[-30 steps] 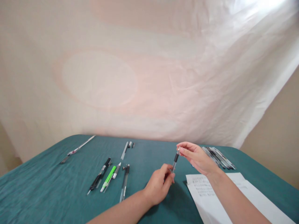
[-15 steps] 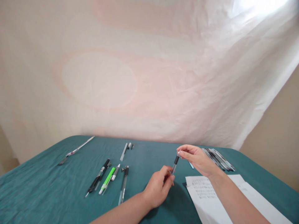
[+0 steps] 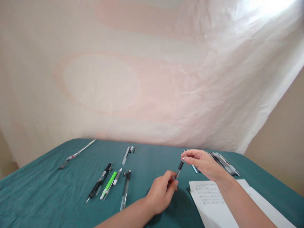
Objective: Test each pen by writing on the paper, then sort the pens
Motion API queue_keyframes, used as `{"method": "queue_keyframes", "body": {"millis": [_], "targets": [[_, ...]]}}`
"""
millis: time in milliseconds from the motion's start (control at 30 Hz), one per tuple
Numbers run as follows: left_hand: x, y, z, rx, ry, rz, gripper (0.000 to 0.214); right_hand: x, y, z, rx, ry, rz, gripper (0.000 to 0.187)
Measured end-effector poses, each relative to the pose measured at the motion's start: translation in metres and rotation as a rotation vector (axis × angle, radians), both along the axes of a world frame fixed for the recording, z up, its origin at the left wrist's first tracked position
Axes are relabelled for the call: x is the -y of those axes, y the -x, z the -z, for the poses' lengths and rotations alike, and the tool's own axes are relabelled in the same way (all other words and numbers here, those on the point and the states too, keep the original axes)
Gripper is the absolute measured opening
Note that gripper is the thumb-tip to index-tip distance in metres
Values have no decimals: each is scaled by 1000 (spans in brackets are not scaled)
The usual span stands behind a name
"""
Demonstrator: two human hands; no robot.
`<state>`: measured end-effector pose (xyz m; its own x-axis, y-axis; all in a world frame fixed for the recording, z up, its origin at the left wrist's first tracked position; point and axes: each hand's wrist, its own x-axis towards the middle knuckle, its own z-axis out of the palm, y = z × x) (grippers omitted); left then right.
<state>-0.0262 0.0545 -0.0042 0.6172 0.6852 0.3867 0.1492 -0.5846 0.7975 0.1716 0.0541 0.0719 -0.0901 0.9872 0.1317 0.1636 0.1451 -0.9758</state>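
A pen [image 3: 180,166] with a clear barrel and a black grip is held at a slant between both hands, above the table. My left hand [image 3: 162,192] is closed around its lower, clear end. At the upper end, the thumb and fingers of my right hand [image 3: 201,162] pinch the silvery tip. Just behind my right hand lie some slim pens, partly hidden by it. Beneath my right forearm is a sheet of paper [image 3: 206,211] with rows of handwriting.
Several pens [image 3: 224,163] lie bundled at the right. To the left are a black pen [image 3: 99,182], a green pen [image 3: 108,185], a clear pen with a black end [image 3: 125,190] and taken-apart pieces [image 3: 125,155]. A long thin item [image 3: 80,151] lies far left on the green tablecloth [image 3: 42,186].
The right hand has shifted slightly right and down, still at the pen's tip. The left hand has barely moved. More of the slim pens behind the right hand now shows.
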Motion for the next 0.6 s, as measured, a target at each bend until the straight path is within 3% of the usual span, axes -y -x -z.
{"method": "queue_keyframes", "body": {"millis": [367, 500, 600], "targets": [[1, -1, 0, -25, -22, -14, 16, -3, -5, 3, 73, -24, -40, 21], [0, -3, 2, -7, -7, -36, 17, -5, 0, 6, 46, -66, -12, 24], [-3, -4, 5, 31, 14, -55, 19, -5, 2, 6, -3, -38, -74, 28]]}}
